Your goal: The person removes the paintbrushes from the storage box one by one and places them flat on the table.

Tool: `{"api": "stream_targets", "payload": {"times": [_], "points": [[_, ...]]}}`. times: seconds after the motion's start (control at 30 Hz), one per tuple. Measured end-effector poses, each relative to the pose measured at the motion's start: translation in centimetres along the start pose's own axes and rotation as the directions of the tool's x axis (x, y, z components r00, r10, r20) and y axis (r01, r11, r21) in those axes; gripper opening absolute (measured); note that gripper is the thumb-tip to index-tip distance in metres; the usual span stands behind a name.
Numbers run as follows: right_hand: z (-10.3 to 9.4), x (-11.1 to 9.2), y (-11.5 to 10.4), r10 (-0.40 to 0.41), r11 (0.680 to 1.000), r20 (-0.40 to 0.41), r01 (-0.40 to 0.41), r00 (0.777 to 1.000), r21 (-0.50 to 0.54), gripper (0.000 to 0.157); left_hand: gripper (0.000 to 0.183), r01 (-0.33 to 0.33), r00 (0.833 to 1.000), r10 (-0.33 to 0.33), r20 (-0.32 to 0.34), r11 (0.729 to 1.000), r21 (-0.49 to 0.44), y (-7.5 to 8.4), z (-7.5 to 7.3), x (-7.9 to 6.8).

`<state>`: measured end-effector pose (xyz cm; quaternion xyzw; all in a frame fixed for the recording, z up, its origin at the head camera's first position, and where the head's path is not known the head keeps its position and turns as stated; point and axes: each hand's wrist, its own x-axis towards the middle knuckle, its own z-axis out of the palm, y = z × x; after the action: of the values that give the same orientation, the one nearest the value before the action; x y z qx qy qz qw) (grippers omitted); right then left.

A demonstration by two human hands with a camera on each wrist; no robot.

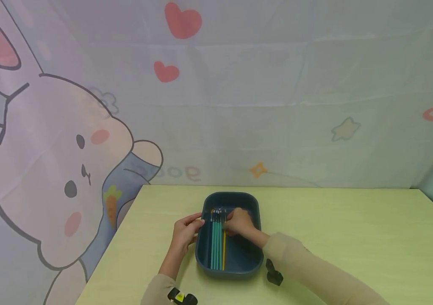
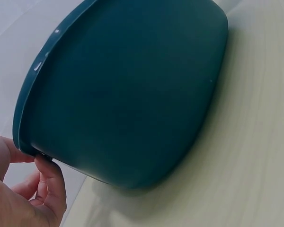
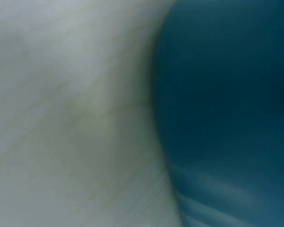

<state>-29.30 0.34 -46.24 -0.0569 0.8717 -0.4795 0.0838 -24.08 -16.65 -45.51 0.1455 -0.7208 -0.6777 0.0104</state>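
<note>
A dark blue-green tray (image 1: 244,259) with rounded corners stands on the table. Several paintbrushes with teal handles (image 1: 216,243) lie lengthwise along its left side, bristle ends away from me. Beside them on the right is a yellow-handled paintbrush (image 1: 224,252). My left hand (image 1: 187,232) holds the tray's left rim; the left wrist view shows thumb and finger pinching the rim of the tray (image 2: 123,94). Inside the tray, my right hand (image 1: 239,222) has its fingers curled at the upper part of the yellow paintbrush. The right wrist view has only the tray's outer wall (image 3: 227,94), blurred.
The pale yellow-green table (image 1: 338,237) extends widely to the right of the tray. Behind its far edge hangs a cloth (image 1: 239,127) printed with a rabbit and hearts. Black wrist cameras sit near each sleeve, the right one (image 1: 274,273) close by the tray's right corner.
</note>
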Motion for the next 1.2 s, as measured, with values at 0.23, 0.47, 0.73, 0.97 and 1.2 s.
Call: {"api": "stream_targets", "payload": {"times": [0.23,0.47,0.73,0.97,1.2], "points": [[0.4,-0.1,0.1,-0.018,0.999,0.002,0.018,1.000,-0.026,0.029,0.036,0.006,1.000,-0.006,-0.016,1.000,0.005,-0.3,-0.3,-0.1],[0.5,0.0,-0.1,-0.023,1.000,0.001,0.023,1.000,-0.020,0.036,0.036,0.003,1.000,-0.003,-0.014,1.000,0.006,-0.3,-0.5,-0.1],[0.3,0.4,-0.1,0.065,0.997,0.018,-0.066,0.998,0.039,0.036,0.037,0.001,1.000,-0.001,-0.008,1.000,0.001,-0.1,-0.5,-0.1],[0.0,0.6,-0.1,0.097,0.993,0.039,-0.099,0.995,0.057,0.033,0.039,-0.012,1.000,0.012,0.006,1.000,0.004,0.2,-0.3,-0.1],[-0.3,0.9,-0.3,0.095,0.993,0.047,-0.098,0.994,0.066,0.031,0.038,-0.015,1.000,0.015,-0.004,0.999,0.029,0.1,-0.3,0.2]]}}
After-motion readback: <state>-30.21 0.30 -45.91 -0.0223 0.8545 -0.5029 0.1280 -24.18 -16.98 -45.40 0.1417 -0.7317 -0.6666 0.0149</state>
